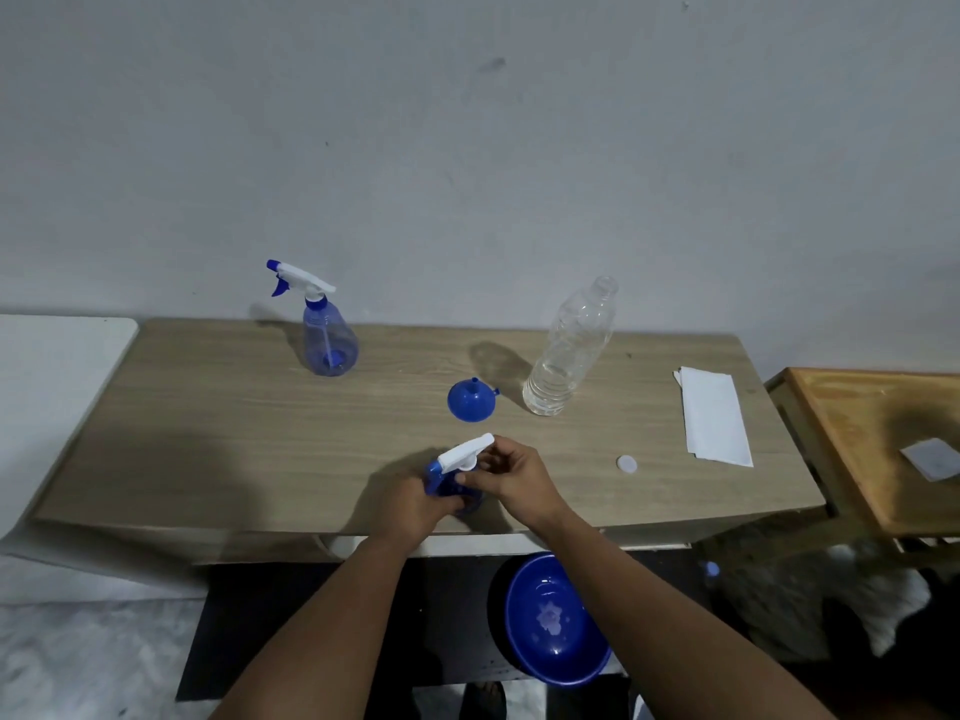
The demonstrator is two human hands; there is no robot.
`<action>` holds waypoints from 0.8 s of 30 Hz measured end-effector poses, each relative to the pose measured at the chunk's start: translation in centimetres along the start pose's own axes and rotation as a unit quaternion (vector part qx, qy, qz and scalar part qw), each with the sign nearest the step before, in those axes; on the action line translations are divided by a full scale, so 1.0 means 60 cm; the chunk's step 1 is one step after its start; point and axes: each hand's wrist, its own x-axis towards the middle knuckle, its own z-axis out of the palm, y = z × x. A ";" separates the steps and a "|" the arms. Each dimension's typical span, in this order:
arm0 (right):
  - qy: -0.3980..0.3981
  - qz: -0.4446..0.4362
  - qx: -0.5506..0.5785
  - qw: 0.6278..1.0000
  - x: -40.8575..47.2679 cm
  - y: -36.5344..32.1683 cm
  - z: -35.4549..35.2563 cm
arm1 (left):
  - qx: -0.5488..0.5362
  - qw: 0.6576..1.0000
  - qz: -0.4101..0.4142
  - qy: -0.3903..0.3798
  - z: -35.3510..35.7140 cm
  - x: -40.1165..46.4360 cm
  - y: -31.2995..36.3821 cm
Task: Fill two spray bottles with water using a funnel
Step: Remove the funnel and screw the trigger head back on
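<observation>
A blue spray bottle (pixel 451 485) stands near the table's front edge. My left hand (pixel 410 504) wraps its body. My right hand (pixel 506 478) pinches its white trigger head (pixel 464 453) at the neck. A second blue spray bottle (pixel 328 341) with its white and blue head on stands at the back left. A blue funnel (pixel 471 401) lies upside down, spout up, in the middle of the table. Right of it stands an uncapped clear water bottle (pixel 566 356), partly filled. Its white cap (pixel 627 464) lies further right, near the front.
The wooden table (pixel 208 433) backs onto a grey wall. Folded white paper (pixel 714 415) lies at its right end. A blue basin (pixel 556 621) sits on the floor below the front edge. An orange-topped side table (pixel 872 433) stands to the right, a white surface (pixel 52 381) to the left.
</observation>
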 end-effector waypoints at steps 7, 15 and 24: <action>0.022 -0.021 -0.021 0.999 0.003 0.001 0.015 | 0.029 1.000 0.011 0.004 0.002 0.004 -0.002; 0.019 -0.005 -0.058 0.998 0.002 -0.003 0.014 | 0.038 0.999 0.003 -0.017 -0.003 0.011 -0.004; 0.042 -0.003 -0.073 0.996 -0.006 -0.002 0.015 | 0.098 0.995 0.026 -0.020 -0.011 0.008 0.005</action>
